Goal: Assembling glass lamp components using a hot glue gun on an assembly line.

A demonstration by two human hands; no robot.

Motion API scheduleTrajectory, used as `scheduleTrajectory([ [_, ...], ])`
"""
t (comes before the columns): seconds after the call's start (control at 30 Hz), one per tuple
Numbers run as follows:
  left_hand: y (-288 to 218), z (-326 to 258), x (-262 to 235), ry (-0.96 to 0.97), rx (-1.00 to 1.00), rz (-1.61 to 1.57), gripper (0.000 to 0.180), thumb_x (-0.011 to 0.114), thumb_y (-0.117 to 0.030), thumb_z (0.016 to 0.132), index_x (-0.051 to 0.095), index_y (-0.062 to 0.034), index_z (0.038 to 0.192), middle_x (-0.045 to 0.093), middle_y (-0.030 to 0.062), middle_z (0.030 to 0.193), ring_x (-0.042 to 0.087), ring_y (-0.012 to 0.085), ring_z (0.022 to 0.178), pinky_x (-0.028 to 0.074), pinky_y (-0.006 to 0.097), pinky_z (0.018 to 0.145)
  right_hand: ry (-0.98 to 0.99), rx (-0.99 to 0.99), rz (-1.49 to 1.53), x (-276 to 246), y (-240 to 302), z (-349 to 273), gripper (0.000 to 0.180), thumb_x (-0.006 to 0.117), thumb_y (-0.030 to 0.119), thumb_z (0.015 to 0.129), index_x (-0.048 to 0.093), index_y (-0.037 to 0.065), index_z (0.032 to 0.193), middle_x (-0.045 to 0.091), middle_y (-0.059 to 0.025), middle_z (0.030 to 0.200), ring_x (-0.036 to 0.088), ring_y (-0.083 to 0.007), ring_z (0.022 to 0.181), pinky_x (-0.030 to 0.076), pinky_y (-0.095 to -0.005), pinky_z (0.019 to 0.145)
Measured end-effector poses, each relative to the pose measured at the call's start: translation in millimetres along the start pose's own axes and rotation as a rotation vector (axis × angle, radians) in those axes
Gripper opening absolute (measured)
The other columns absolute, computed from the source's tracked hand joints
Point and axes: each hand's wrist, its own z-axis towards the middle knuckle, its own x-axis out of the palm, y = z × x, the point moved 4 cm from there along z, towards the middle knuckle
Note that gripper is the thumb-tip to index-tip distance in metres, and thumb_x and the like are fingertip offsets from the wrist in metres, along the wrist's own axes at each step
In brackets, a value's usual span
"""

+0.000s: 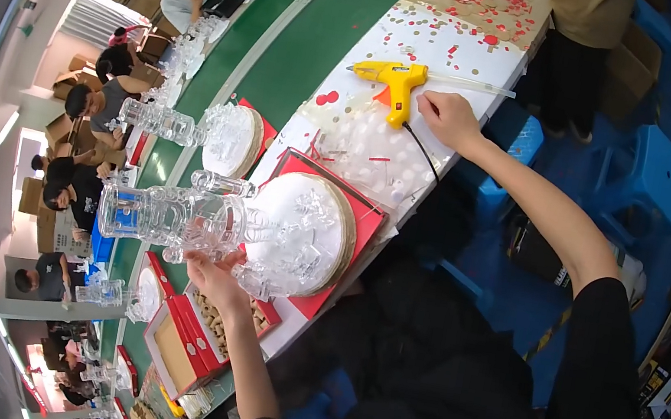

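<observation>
1. Left hand (212, 276) grips a clear plastic figure (176, 217) from below, at nine o'clock of the round white base (327, 208) (on a red tray (368, 223)).
2. Right hand (448, 118), fingers loosely curled and holding nothing, touches the yellow glue gun (395, 83) at twelve o'clock.

1. The clear, glossy plastic robot-shaped figure (176, 215) glinted.
2. Beside it, the round white disc (301, 235) looked matt.
3. Beyond the disc, the yellow plastic glue gun (395, 83) shone smoothly.

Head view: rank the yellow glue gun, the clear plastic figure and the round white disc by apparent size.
1. round white disc
2. clear plastic figure, close to the disc; nearer the camera, so unsure
3. yellow glue gun, clearly smallest
</observation>
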Motion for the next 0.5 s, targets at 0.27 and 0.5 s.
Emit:
scheduleTrajectory([
  [0.27, 5, 11, 12, 0.046, 0.049, -0.028, 0.061, 0.035, -0.056, 0.097, 0.051, 0.0001, 0.113, 0.055, 0.0084, 0.113, 0.061, 0.0182, 0.084, 0.059, 0.032, 0.063, 0.021, 0.005, -0.018, 4, -3, -1, 0.028, 0.052, 0.020, 0.090, 0.059, -0.001, 0.073, 0.059, -0.0189, 0.065, 0.058, -0.0326, 0.058, 0.044, -0.0398, 0.055],
  [0.5, 34, 12, 23, 0.277, 0.201, 0.055, 0.050, 0.040, -0.055, 0.095, 0.037, -0.0056, 0.086, 0.037, 0.0033, 0.085, 0.053, 0.0141, 0.063, 0.058, 0.035, 0.061, 0.044, -0.006, -0.034, 8, -14, 7, 0.026, 0.052, 0.019, 0.090, 0.060, 0.000, 0.074, 0.060, -0.0175, 0.066, 0.059, -0.0314, 0.057, 0.044, -0.0387, 0.054],
])
